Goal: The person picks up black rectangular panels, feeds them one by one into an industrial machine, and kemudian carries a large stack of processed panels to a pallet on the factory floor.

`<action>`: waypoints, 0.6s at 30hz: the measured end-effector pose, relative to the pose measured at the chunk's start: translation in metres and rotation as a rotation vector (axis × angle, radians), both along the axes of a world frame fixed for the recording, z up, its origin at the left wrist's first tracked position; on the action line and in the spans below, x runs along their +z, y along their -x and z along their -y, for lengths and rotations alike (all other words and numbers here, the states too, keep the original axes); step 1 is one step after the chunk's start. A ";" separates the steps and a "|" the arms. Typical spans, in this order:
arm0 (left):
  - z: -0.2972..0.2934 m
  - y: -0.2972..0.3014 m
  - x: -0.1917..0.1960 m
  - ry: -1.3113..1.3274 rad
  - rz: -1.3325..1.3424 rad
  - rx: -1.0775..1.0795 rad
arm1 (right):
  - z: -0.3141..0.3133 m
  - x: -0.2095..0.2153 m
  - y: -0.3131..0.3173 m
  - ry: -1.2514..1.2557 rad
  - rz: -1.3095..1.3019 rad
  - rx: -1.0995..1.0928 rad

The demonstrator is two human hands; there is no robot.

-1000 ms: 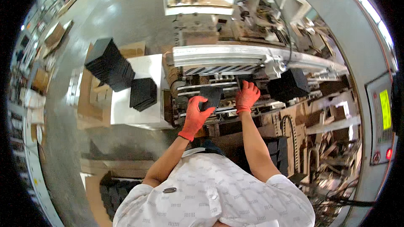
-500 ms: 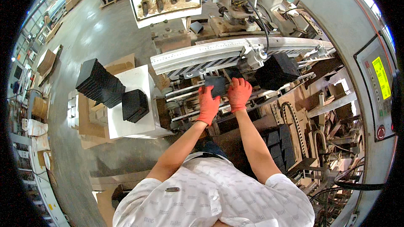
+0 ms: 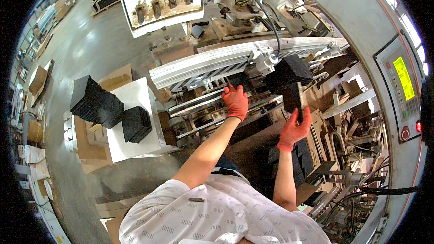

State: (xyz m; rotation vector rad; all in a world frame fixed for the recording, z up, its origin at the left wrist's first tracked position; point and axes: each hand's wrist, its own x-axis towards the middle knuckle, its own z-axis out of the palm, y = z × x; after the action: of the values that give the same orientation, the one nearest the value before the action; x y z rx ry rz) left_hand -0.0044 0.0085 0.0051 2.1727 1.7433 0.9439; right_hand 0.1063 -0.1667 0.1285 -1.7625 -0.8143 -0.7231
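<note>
Both my hands wear red-orange gloves. My left hand (image 3: 236, 103) is over the machine's metal rails (image 3: 199, 108), fingers apart and slightly bent, holding nothing I can see. Just beyond its fingertips lies a dark square piece (image 3: 242, 80) at the ruled bar. To the right, my right hand (image 3: 294, 130) has thumb and fingers on either side of the lower end of a thin black panel (image 3: 292, 100) with a pale edge. That panel stands on edge, in front of a stack of black panels (image 3: 289, 73) on the machine.
At left, two black stacks, one tall (image 3: 96, 101) and one short (image 3: 137, 124), stand on a white board (image 3: 118, 147). A switch box (image 3: 162, 4) rises beyond the ruled bar (image 3: 203, 65). A control panel (image 3: 402, 86) hangs on the right frame. More dark panels (image 3: 303, 156) lie below.
My hands have moved apart from the dark panel they were both touching on the rails. The right has gone right and nearer, now with a black panel; the left stays over the rails.
</note>
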 end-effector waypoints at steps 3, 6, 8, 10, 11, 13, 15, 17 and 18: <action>0.000 -0.003 0.010 0.073 -0.003 -0.053 | 0.004 0.033 -0.025 -0.118 -0.084 0.039; 0.000 0.003 -0.002 -0.148 -0.006 0.032 | -0.015 0.087 -0.052 -0.223 -0.328 0.256; -0.001 0.004 -0.007 -0.101 0.011 0.019 | -0.034 0.095 -0.094 -0.246 -0.384 0.407; 0.001 0.001 -0.009 -0.157 -0.038 0.032 | -0.055 0.092 -0.142 -0.309 -0.518 0.537; 0.001 -0.002 -0.009 -0.150 -0.035 0.021 | -0.061 0.085 -0.170 -0.300 -0.544 0.614; 0.000 0.000 -0.010 -0.132 -0.039 0.017 | -0.081 0.073 -0.195 -0.302 -0.607 0.747; 0.001 0.003 -0.007 -0.058 -0.034 -0.006 | -0.095 0.057 -0.203 -0.332 -0.708 0.762; 0.002 0.006 0.000 -0.012 -0.037 -0.020 | -0.102 0.044 -0.209 -0.289 -0.723 0.858; 0.001 0.009 -0.001 -0.031 -0.034 -0.009 | -0.108 0.036 -0.213 -0.247 -0.710 0.883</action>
State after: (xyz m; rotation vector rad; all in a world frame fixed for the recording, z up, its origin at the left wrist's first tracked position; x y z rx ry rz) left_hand -0.0130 0.0078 0.0043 2.2263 1.7437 0.9434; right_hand 0.3194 -0.0591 0.1645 -1.1199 -0.8351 0.3667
